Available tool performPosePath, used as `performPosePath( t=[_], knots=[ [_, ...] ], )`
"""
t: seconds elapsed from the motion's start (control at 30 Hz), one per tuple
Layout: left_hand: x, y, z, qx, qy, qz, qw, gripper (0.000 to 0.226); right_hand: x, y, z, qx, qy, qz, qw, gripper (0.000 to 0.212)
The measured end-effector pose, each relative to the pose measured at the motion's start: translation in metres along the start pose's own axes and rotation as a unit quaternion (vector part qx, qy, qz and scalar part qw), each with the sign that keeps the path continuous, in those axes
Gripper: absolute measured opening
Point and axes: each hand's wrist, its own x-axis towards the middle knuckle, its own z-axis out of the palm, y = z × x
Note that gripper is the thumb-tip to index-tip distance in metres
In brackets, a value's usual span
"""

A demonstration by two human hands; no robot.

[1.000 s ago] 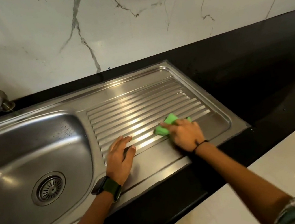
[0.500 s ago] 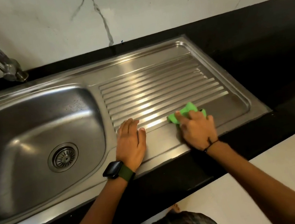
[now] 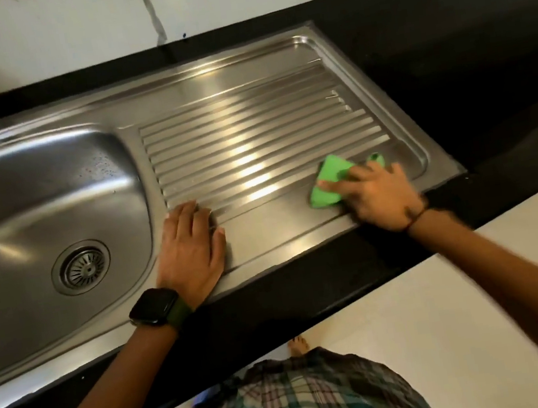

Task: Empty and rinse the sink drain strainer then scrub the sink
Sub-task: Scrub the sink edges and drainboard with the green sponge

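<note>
**Scrubbing under way on drainboard**

Head view: strainer (image 3: 85, 266) seated in the drain, looking free of debris, so emptying and rinsing judged done. Right hand (image 3: 382, 196) gripping a green sponge (image 3: 330, 181), pressed onto the near right part of the drainboard (image 3: 250, 130); blurred, so probably mid-stroke. Left hand (image 3: 191, 249) flat, fingers straight, holding nothing, resting on the sink's front rim just beside the basin (image 3: 35, 202). Basin showing droplets but no suds; whether scrubbed yet, cannot tell. Probably left: rest of drainboard, perhaps basin. No brand, label or readable writing anywhere; watch (image 3: 154, 306) face dark.
</note>
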Motion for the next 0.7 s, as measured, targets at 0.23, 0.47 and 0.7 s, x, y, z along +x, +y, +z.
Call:
performPosePath(
  t=[0.23, 0.47, 0.7],
  knots=[
    [-0.002, -0.004, 0.002, 0.033, -0.016, -0.035, 0.999, 0.059, 0.011, 0.081, -0.010, 0.002, -0.036, 0.026, 0.999, 0.044],
    [-0.031, -0.036, -0.008, 0.087, -0.021, -0.092, 0.992, 0.065, 0.002, 0.026, -0.022, 0.098, -0.042, -0.153, 0.982, 0.035],
    [-0.083, -0.080, -0.033, -0.127, 0.052, -0.210, 0.968, 0.064, 0.021, -0.204, -0.015, 0.175, -0.054, -0.330, 0.926, 0.035]
  ],
)
